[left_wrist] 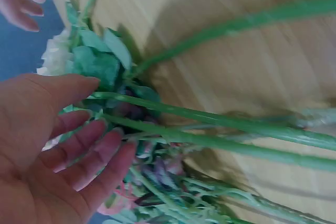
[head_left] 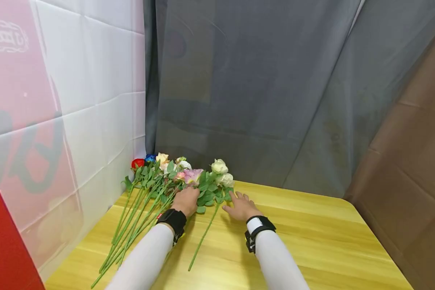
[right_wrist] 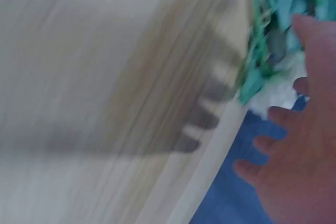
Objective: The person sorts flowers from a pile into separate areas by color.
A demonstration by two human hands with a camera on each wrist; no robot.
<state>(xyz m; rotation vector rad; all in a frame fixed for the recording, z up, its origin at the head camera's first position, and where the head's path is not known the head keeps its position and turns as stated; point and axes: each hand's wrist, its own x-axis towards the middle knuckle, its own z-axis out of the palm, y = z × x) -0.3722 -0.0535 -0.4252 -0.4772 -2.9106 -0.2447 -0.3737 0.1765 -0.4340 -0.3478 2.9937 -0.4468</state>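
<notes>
In the head view my left hand (head_left: pixel 186 200) is among the leaves and stems, just below a pink-purple flower (head_left: pixel 193 176). The left wrist view shows that hand's fingers extended, with thumb and fingertips right at two green stems (left_wrist: pixel 210 116); the fingers are not closed round them. My right hand (head_left: pixel 242 206) reaches over the table beside the leaves of two cream-white roses (head_left: pixel 219 166), its fingers spread and holding nothing. One long stem (head_left: pixel 204 237) below these roses lies between the hands. In the right wrist view, white petals (right_wrist: pixel 278 95) show past the fingertips.
Left of my left hand lie more artificial flowers: a red rose (head_left: pixel 137 163), a blue flower (head_left: pixel 150 158) and a peach flower (head_left: pixel 162 158), their stems fanned toward me. Cloth hangs behind the yellow wooden table (head_left: pixel 311 233). A red panel (head_left: pixel 7 241) stands at lower left.
</notes>
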